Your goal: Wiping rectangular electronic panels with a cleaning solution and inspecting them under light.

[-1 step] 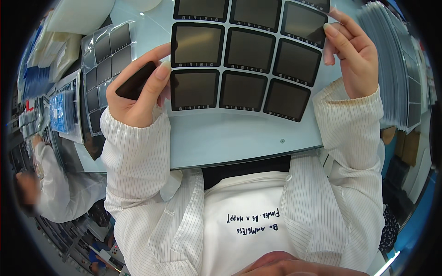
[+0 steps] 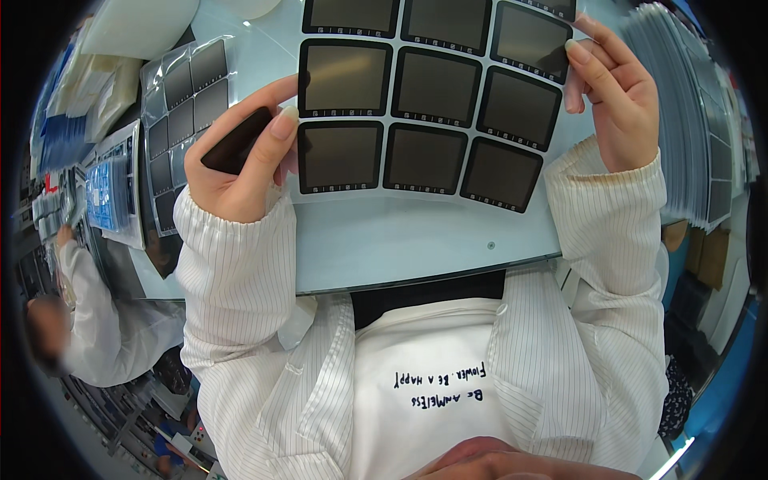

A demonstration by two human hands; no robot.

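A thin, clear-edged sheet [image 2: 390, 122] bearing rows of dark rectangular panels [image 2: 425, 158] is raised over the table, its top cut off by the frame. Each panel has a black border and a row of small white marks along its lower edge. My left hand [image 2: 248, 188] pinches the sheet's left edge near the lower rows, thumb on top. A small, flat black piece [image 2: 234, 146] sits in that same hand, between thumb and fingers. At the right edge, higher up, my right hand [image 2: 614, 104] grips the sheet between thumb and fingers.
Under the sheet is a pale glass-topped table [image 2: 416, 248]. A similar panel sheet [image 2: 184, 112] lies at left, near a blue packet [image 2: 108, 196] and stacked pale sheets [image 2: 104, 80]. A tall stack of clear sheets [image 2: 680, 120] stands at right. Another person [image 2: 112, 320] works at far left.
The sheet has shifted very slightly to the right, along with my right hand. My left hand is almost still.
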